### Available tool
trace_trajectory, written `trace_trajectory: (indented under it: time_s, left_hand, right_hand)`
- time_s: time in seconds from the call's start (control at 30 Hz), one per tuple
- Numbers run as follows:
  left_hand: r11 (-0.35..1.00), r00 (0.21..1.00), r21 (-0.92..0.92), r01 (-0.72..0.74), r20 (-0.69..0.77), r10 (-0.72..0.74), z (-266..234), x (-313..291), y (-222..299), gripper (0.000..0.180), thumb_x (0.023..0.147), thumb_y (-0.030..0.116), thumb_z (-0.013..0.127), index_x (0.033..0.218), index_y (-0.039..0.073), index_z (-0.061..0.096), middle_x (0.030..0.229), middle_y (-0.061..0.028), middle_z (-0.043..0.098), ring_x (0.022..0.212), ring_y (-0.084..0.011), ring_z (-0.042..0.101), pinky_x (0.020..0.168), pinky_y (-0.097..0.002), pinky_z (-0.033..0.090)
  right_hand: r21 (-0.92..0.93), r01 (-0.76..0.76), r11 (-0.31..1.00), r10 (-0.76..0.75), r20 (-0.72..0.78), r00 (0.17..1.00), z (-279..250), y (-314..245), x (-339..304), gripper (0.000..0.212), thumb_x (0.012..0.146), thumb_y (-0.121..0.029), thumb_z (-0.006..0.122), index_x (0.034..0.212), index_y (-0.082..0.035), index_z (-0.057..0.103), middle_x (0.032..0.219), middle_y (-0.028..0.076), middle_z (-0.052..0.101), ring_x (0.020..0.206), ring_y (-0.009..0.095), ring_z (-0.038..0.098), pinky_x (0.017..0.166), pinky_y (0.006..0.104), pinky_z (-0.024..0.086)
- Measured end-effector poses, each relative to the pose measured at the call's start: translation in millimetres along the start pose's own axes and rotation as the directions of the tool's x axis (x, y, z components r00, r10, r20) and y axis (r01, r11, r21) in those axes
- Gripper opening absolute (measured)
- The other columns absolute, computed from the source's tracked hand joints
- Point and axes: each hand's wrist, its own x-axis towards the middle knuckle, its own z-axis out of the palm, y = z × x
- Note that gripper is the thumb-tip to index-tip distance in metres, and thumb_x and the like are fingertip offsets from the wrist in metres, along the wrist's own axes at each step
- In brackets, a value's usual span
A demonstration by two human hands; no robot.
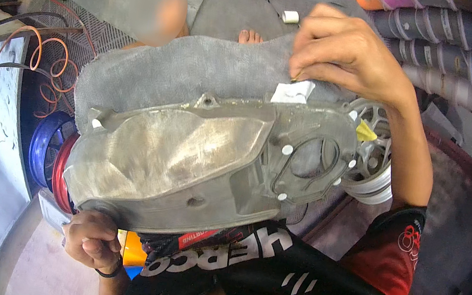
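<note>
A large grey metal engine casing [186,152] lies across the middle, tilted, over a grey cloth. White round covers [287,150] sit on several of its holes. My left hand [93,239] is closed at the casing's lower left edge, fingers curled against it. Beyond its far edge, my right hand [341,53] is in a pinch. Its fingertips meet the top of a white paper-like piece [293,92] at the casing's rim. A tiny dark thing shows at the fingertips, too small to name. A yellow scrap [366,131] sticks up at the casing's right end.
A silver wheel rim [370,186] stands beyond the right end; red [63,173] and blue [47,147] rims are at left. Another person's foot [250,37] is across from me. A small white roll [290,17], wrapped cylinders [444,62] and an orange coiled hose [37,50] lie around.
</note>
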Motion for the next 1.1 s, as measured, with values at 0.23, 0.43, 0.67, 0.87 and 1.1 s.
trace_trajectory:
  time_s: [0.23,0.43,0.67,0.87,1.1]
  left_hand:
    - [1.0,1.0,-0.029,-0.003,0.001,0.003,-2.4,-0.1,-3.5,0.052,0.108,0.048,0.047,0.077,0.008,0.057,0.044,0.0054,0.046,0.037,-0.0083,0.048,0.041,-0.0231,0.04]
    - [1.0,1.0,-0.022,-0.021,0.001,0.021,-0.4,0.4,-3.0,0.051,0.108,0.048,0.048,0.077,0.008,0.057,0.044,0.0061,0.045,0.037,-0.0084,0.048,0.041,-0.0232,0.041]
    - [1.0,1.0,-0.014,-0.011,0.0,0.011,-0.2,-1.0,-1.8,0.052,0.107,0.049,0.049,0.077,0.008,0.058,0.044,0.0066,0.045,0.037,-0.0084,0.049,0.041,-0.0235,0.042]
    - [0.999,1.0,-0.047,-0.002,0.005,0.003,0.3,0.2,-2.2,0.052,0.105,0.05,0.051,0.076,0.008,0.058,0.044,0.0063,0.045,0.037,-0.0098,0.051,0.04,-0.0245,0.042]
    - [0.99,0.995,-0.137,-0.032,0.086,0.044,-7.5,-2.0,-9.2,0.052,0.104,0.05,0.055,0.076,0.007,0.061,0.048,0.0024,0.051,0.04,-0.0141,0.055,0.041,-0.0276,0.045]
  right_hand:
    - [0.186,-0.102,0.977,0.116,-0.065,0.991,2.8,-20.7,-17.8,0.011,0.08,-0.004,0.08,0.091,-0.004,0.076,0.086,0.004,0.07,0.084,0.019,0.065,0.072,0.033,0.049]
    - [0.032,-0.192,0.981,0.194,-0.1,0.976,6.9,-12.3,-39.9,0.01,0.082,-0.004,0.078,0.092,-0.004,0.076,0.086,0.006,0.068,0.083,0.02,0.065,0.074,0.0321,0.049]
    - [0.095,-0.262,0.96,0.278,-0.274,0.921,18.8,-40.9,-22.0,0.009,0.083,-0.004,0.077,0.091,-0.002,0.073,0.084,0.006,0.066,0.074,0.018,0.062,0.067,0.0314,0.048]
    - [-0.046,-0.48,0.876,0.433,-0.365,0.824,36.5,-74.9,-12.8,0.014,0.08,0.003,0.078,0.094,0.001,0.075,0.079,0.006,0.061,0.069,0.012,0.059,0.06,0.0254,0.045]
    - [-0.271,-0.588,0.762,0.426,-0.475,0.77,65.0,-73.5,4.8,0.009,0.081,0.001,0.077,0.09,0.001,0.074,0.078,0.006,0.062,0.069,0.015,0.058,0.062,0.029,0.044]
